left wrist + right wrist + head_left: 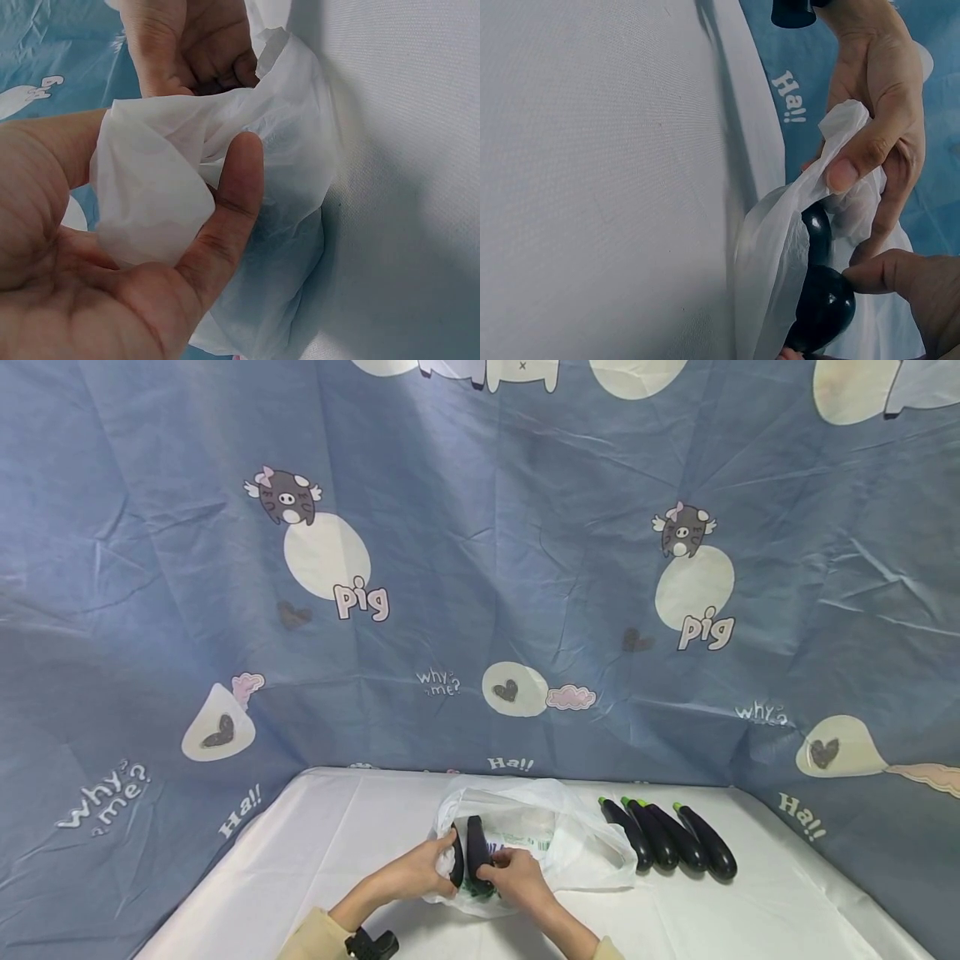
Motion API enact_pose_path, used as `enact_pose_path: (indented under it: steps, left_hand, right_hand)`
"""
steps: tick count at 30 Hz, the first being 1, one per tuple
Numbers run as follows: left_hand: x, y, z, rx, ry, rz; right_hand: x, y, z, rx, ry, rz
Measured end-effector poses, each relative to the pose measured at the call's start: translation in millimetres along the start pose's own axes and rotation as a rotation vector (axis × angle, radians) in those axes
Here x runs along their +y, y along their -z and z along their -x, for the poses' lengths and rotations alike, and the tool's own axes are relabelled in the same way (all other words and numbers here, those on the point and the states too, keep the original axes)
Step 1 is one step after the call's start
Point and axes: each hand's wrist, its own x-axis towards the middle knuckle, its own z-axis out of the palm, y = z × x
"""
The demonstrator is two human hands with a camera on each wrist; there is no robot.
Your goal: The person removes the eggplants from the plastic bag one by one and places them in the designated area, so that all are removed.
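Observation:
A white plastic bag (592,864) lies on its side with its mouth gaping, and two dark eggplants show inside. My left hand (422,870) grips the bag's rim on the left; in the left wrist view its thumb (238,187) lies over the folded plastic. The left eggplant (458,864) is right beside that hand, partly hidden. My right hand (516,878) reaches into the mouth and holds the other eggplant (476,843) near its rounded end. In the right wrist view that glossy end (829,304) sits between thumb and fingers, most of which are hidden.
Several eggplants (681,839) with green stem ends lie side by side on the white-covered table (360,827), right of the bag. A blue printed curtain (465,568) rises behind and along both sides. The left wrist wears a black strapped device (371,945).

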Motion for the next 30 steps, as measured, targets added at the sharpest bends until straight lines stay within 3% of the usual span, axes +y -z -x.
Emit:
enact_pose_path:
  steps: [14,30]
  left_hand:
    - [-1.2,-0.9,-0.6,-0.010,-0.006,-0.005]
    - [-0.9,-1.3,0.1,-0.001,-0.016,0.006]
  right_hand:
    - [1.9,8.5,4.2,0.012,0.008,0.018]
    - [2.8,27.3,15.5,-0.028,0.024,0.033]
